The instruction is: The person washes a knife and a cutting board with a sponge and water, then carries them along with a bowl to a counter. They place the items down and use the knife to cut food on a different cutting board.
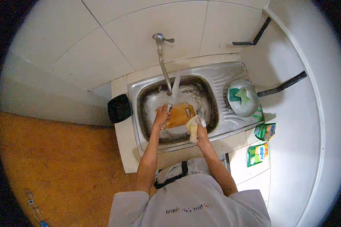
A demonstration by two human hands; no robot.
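My left hand [162, 116] grips the left end of a wooden cutting board [181, 115], which lies tilted over the sink basin. A narrow grey-and-white strip shows along the board's edge beside these fingers. Closed around a pale yellow cloth [192, 128] with some white foam on it, my right hand [202, 132] is at the board's lower right corner, near the front rim of the basin. The board's cut-out handle slot points right, towards the cloth. Above the board hangs the spout of the metal faucet [165, 72].
The steel sink [134, 130] has a ribbed drainboard on its right. A frying pan [251, 109] there holds a green scouring pad [235, 95] and a light green sponge [243, 96]. Two green packets [265, 131] lie at the right. A black container [119, 108] stands left of the sink.
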